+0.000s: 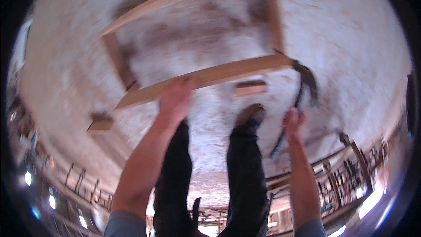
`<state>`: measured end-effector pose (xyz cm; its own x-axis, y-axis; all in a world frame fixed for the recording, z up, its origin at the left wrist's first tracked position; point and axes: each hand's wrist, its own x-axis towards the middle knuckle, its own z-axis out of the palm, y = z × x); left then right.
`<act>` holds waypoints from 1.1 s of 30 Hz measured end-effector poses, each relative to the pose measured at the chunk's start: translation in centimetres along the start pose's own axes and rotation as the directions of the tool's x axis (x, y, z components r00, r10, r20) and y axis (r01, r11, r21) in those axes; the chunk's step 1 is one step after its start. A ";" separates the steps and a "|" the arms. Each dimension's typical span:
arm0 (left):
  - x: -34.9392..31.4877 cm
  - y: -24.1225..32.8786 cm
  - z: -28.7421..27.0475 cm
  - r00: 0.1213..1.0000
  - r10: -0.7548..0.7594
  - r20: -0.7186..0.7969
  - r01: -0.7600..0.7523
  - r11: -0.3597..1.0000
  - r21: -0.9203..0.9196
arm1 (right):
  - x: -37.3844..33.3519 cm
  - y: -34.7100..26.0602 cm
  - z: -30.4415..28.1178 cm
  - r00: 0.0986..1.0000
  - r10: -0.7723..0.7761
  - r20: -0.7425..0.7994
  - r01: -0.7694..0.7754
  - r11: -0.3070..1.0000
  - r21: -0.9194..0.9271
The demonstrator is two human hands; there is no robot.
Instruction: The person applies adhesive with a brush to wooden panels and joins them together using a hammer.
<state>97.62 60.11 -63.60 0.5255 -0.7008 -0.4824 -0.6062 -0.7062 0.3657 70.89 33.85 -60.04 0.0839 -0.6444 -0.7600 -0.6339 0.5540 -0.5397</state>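
Observation:
A rectangular wooden frame (pixel 237 70) rests on the floor in front of me. My left hand (pixel 175 98) is closed on its near board, left of the middle. In my right hand (pixel 294 125) is a hammer (pixel 307 81), gripped by its dark handle. The hammer's head is beside the right end of the near board, close to the corner; blur hides whether they touch. A small reddish wooden block (pixel 251 89) lies just on my side of the near board.
My shoe (pixel 252 114) stands near the block. The end of another wooden piece (pixel 100 125) shows at the left. At the lower right are long clamps or bars (pixel 357 162) and a rack of tools. The floor (pixel 346 30) is pale and stained.

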 end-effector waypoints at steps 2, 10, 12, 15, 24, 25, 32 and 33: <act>0.4 0.4 -0.3 0.999 0.038 -0.018 -0.038 0.999 -0.010 | -0.8 -0.7 -0.8 0.991 -0.124 0.057 0.128 0.989 -0.073; 0.3 0.1 -0.7 0.971 0.062 -0.230 -0.061 0.998 0.011 | -2.0 -5.0 5.8 0.907 -0.312 0.282 0.396 0.859 -0.323; 0.5 -0.5 -0.7 0.968 0.060 -0.245 -0.058 0.998 0.017 | -2.1 -5.6 8.9 0.879 -0.376 0.294 0.459 0.836 -0.301; 0.4 -0.5 -0.4 0.961 0.051 -0.273 -0.045 0.999 0.030 | -1.2 -5.5 11.5 0.919 -0.246 0.309 0.350 0.871 -0.346; 0.3 -0.7 0.9 0.938 0.005 -0.347 -0.020 0.999 -0.039 | -0.9 -5.8 15.7 0.864 -0.207 0.458 0.418 0.803 -0.425; 0.4 -0.9 1.2 0.933 0.005 -0.359 -0.024 0.998 -0.049 | -0.8 -5.8 15.9 0.866 -0.206 0.456 0.426 0.782 -0.455; 0.5 -0.6 1.4 0.919 -0.041 -0.393 0.017 0.998 -0.065 | -1.9 -7.5 16.7 0.886 -0.186 0.426 0.416 0.724 -0.549; 0.6 -0.5 1.2 0.928 -0.045 -0.370 0.020 0.997 -0.073 | -1.2 -7.1 16.2 0.850 -0.288 0.442 0.510 0.661 -0.550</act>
<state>97.48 60.16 -64.98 0.7359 -0.6554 -0.1699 -0.5507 -0.7254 0.4130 87.69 39.24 -61.15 0.5933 -0.4745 -0.6502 -0.7994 -0.2526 -0.5451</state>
